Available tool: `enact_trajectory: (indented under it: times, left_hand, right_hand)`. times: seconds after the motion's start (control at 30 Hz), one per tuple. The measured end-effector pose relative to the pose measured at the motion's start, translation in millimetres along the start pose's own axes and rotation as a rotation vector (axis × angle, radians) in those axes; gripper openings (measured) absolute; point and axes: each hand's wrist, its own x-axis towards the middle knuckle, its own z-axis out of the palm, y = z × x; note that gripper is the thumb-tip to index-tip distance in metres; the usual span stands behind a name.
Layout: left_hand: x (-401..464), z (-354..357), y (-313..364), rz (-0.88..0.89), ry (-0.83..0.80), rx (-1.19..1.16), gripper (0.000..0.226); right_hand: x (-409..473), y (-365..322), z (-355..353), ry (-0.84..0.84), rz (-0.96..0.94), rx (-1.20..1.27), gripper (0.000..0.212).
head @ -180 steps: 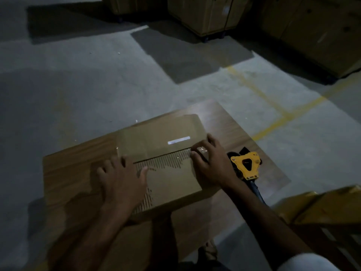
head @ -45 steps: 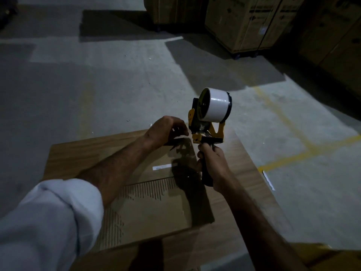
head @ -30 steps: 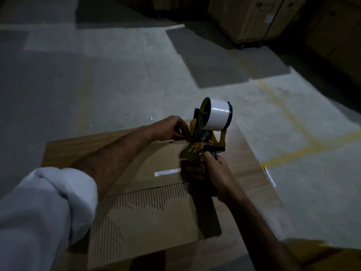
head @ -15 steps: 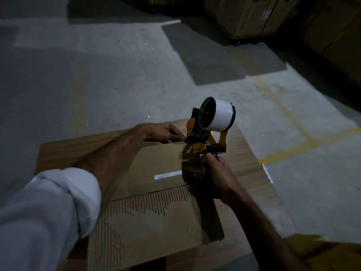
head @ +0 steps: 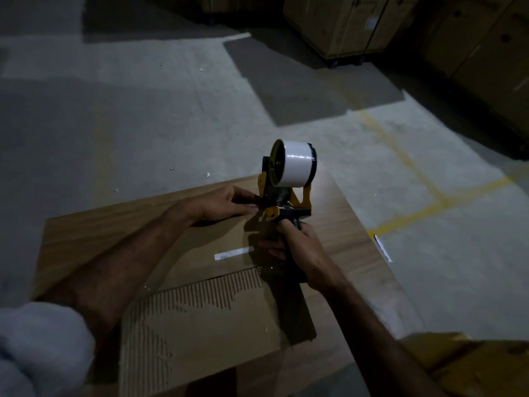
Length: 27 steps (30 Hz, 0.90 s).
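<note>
A flat brown cardboard box with a torn, ribbed patch and a small white label lies on a wooden table. My right hand grips the black handle of a yellow tape dispenser carrying a white tape roll, held upright over the box's far right corner. My left hand reaches across the box and pinches at the dispenser's front, where the tape end comes out. The tape end itself is too dark to make out.
Grey concrete floor with yellow painted lines surrounds the table. Large cardboard cartons stand at the back right. Another yellowish box sits at the lower right corner, beside my right forearm.
Six seconds ago both hands pressed flat on the box and the dispenser lay on the table. Since then my right hand lifted it; my left fingers have uncurled toward the tape end.
</note>
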Motion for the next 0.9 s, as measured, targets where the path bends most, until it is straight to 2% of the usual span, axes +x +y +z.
enact_trajectory:
  times: [0.13,0.33,0.37,0.43,0.53,0.67,0.8,0.9]
  left_hand:
    - [-1.5,6.9,5.4,-0.058,0.070,0.016,0.023]
    - [-7.2,22.9,4.9,-0.064,0.244,0.059,0.019]
    - [-9.0,24.2,5.8,-0.058,0.263,0.056,0.024]
    - [-12.1,23.6,6.7,-0.041,0.267,0.055,0.031]
    - [-14.1,23.5,7.4,-0.039,0.249,0.020,0.022]
    - [-13.7,23.2,10.3,-0.021,0.266,0.123,0.019]
    - [-22.0,38.1,12.5,0.151,0.341,0.235,0.036]
    - [-27.2,48.5,15.2,0.156,0.371,0.407,0.037]
  right_hand:
    - [-3.5,-2.0,-2.0,0.009,-0.017,-0.024,0.022]
    - [-13.8,-1.0,-8.0,-0.025,-0.094,-0.186,0.028]
    - [-17.0,0.1,-8.3,-0.029,-0.105,-0.217,0.029]
    - [-24.5,4.1,-10.5,-0.025,-0.112,-0.271,0.026]
    - [-41.3,14.7,-16.2,-0.010,-0.099,-0.284,0.026]
    - [-68.2,30.0,-22.5,0.017,-0.070,-0.255,0.029]
    - [-74.6,30.3,-21.4,0.031,-0.058,-0.254,0.025]
    - [-73.8,29.1,-21.3,0.034,-0.047,-0.243,0.027]
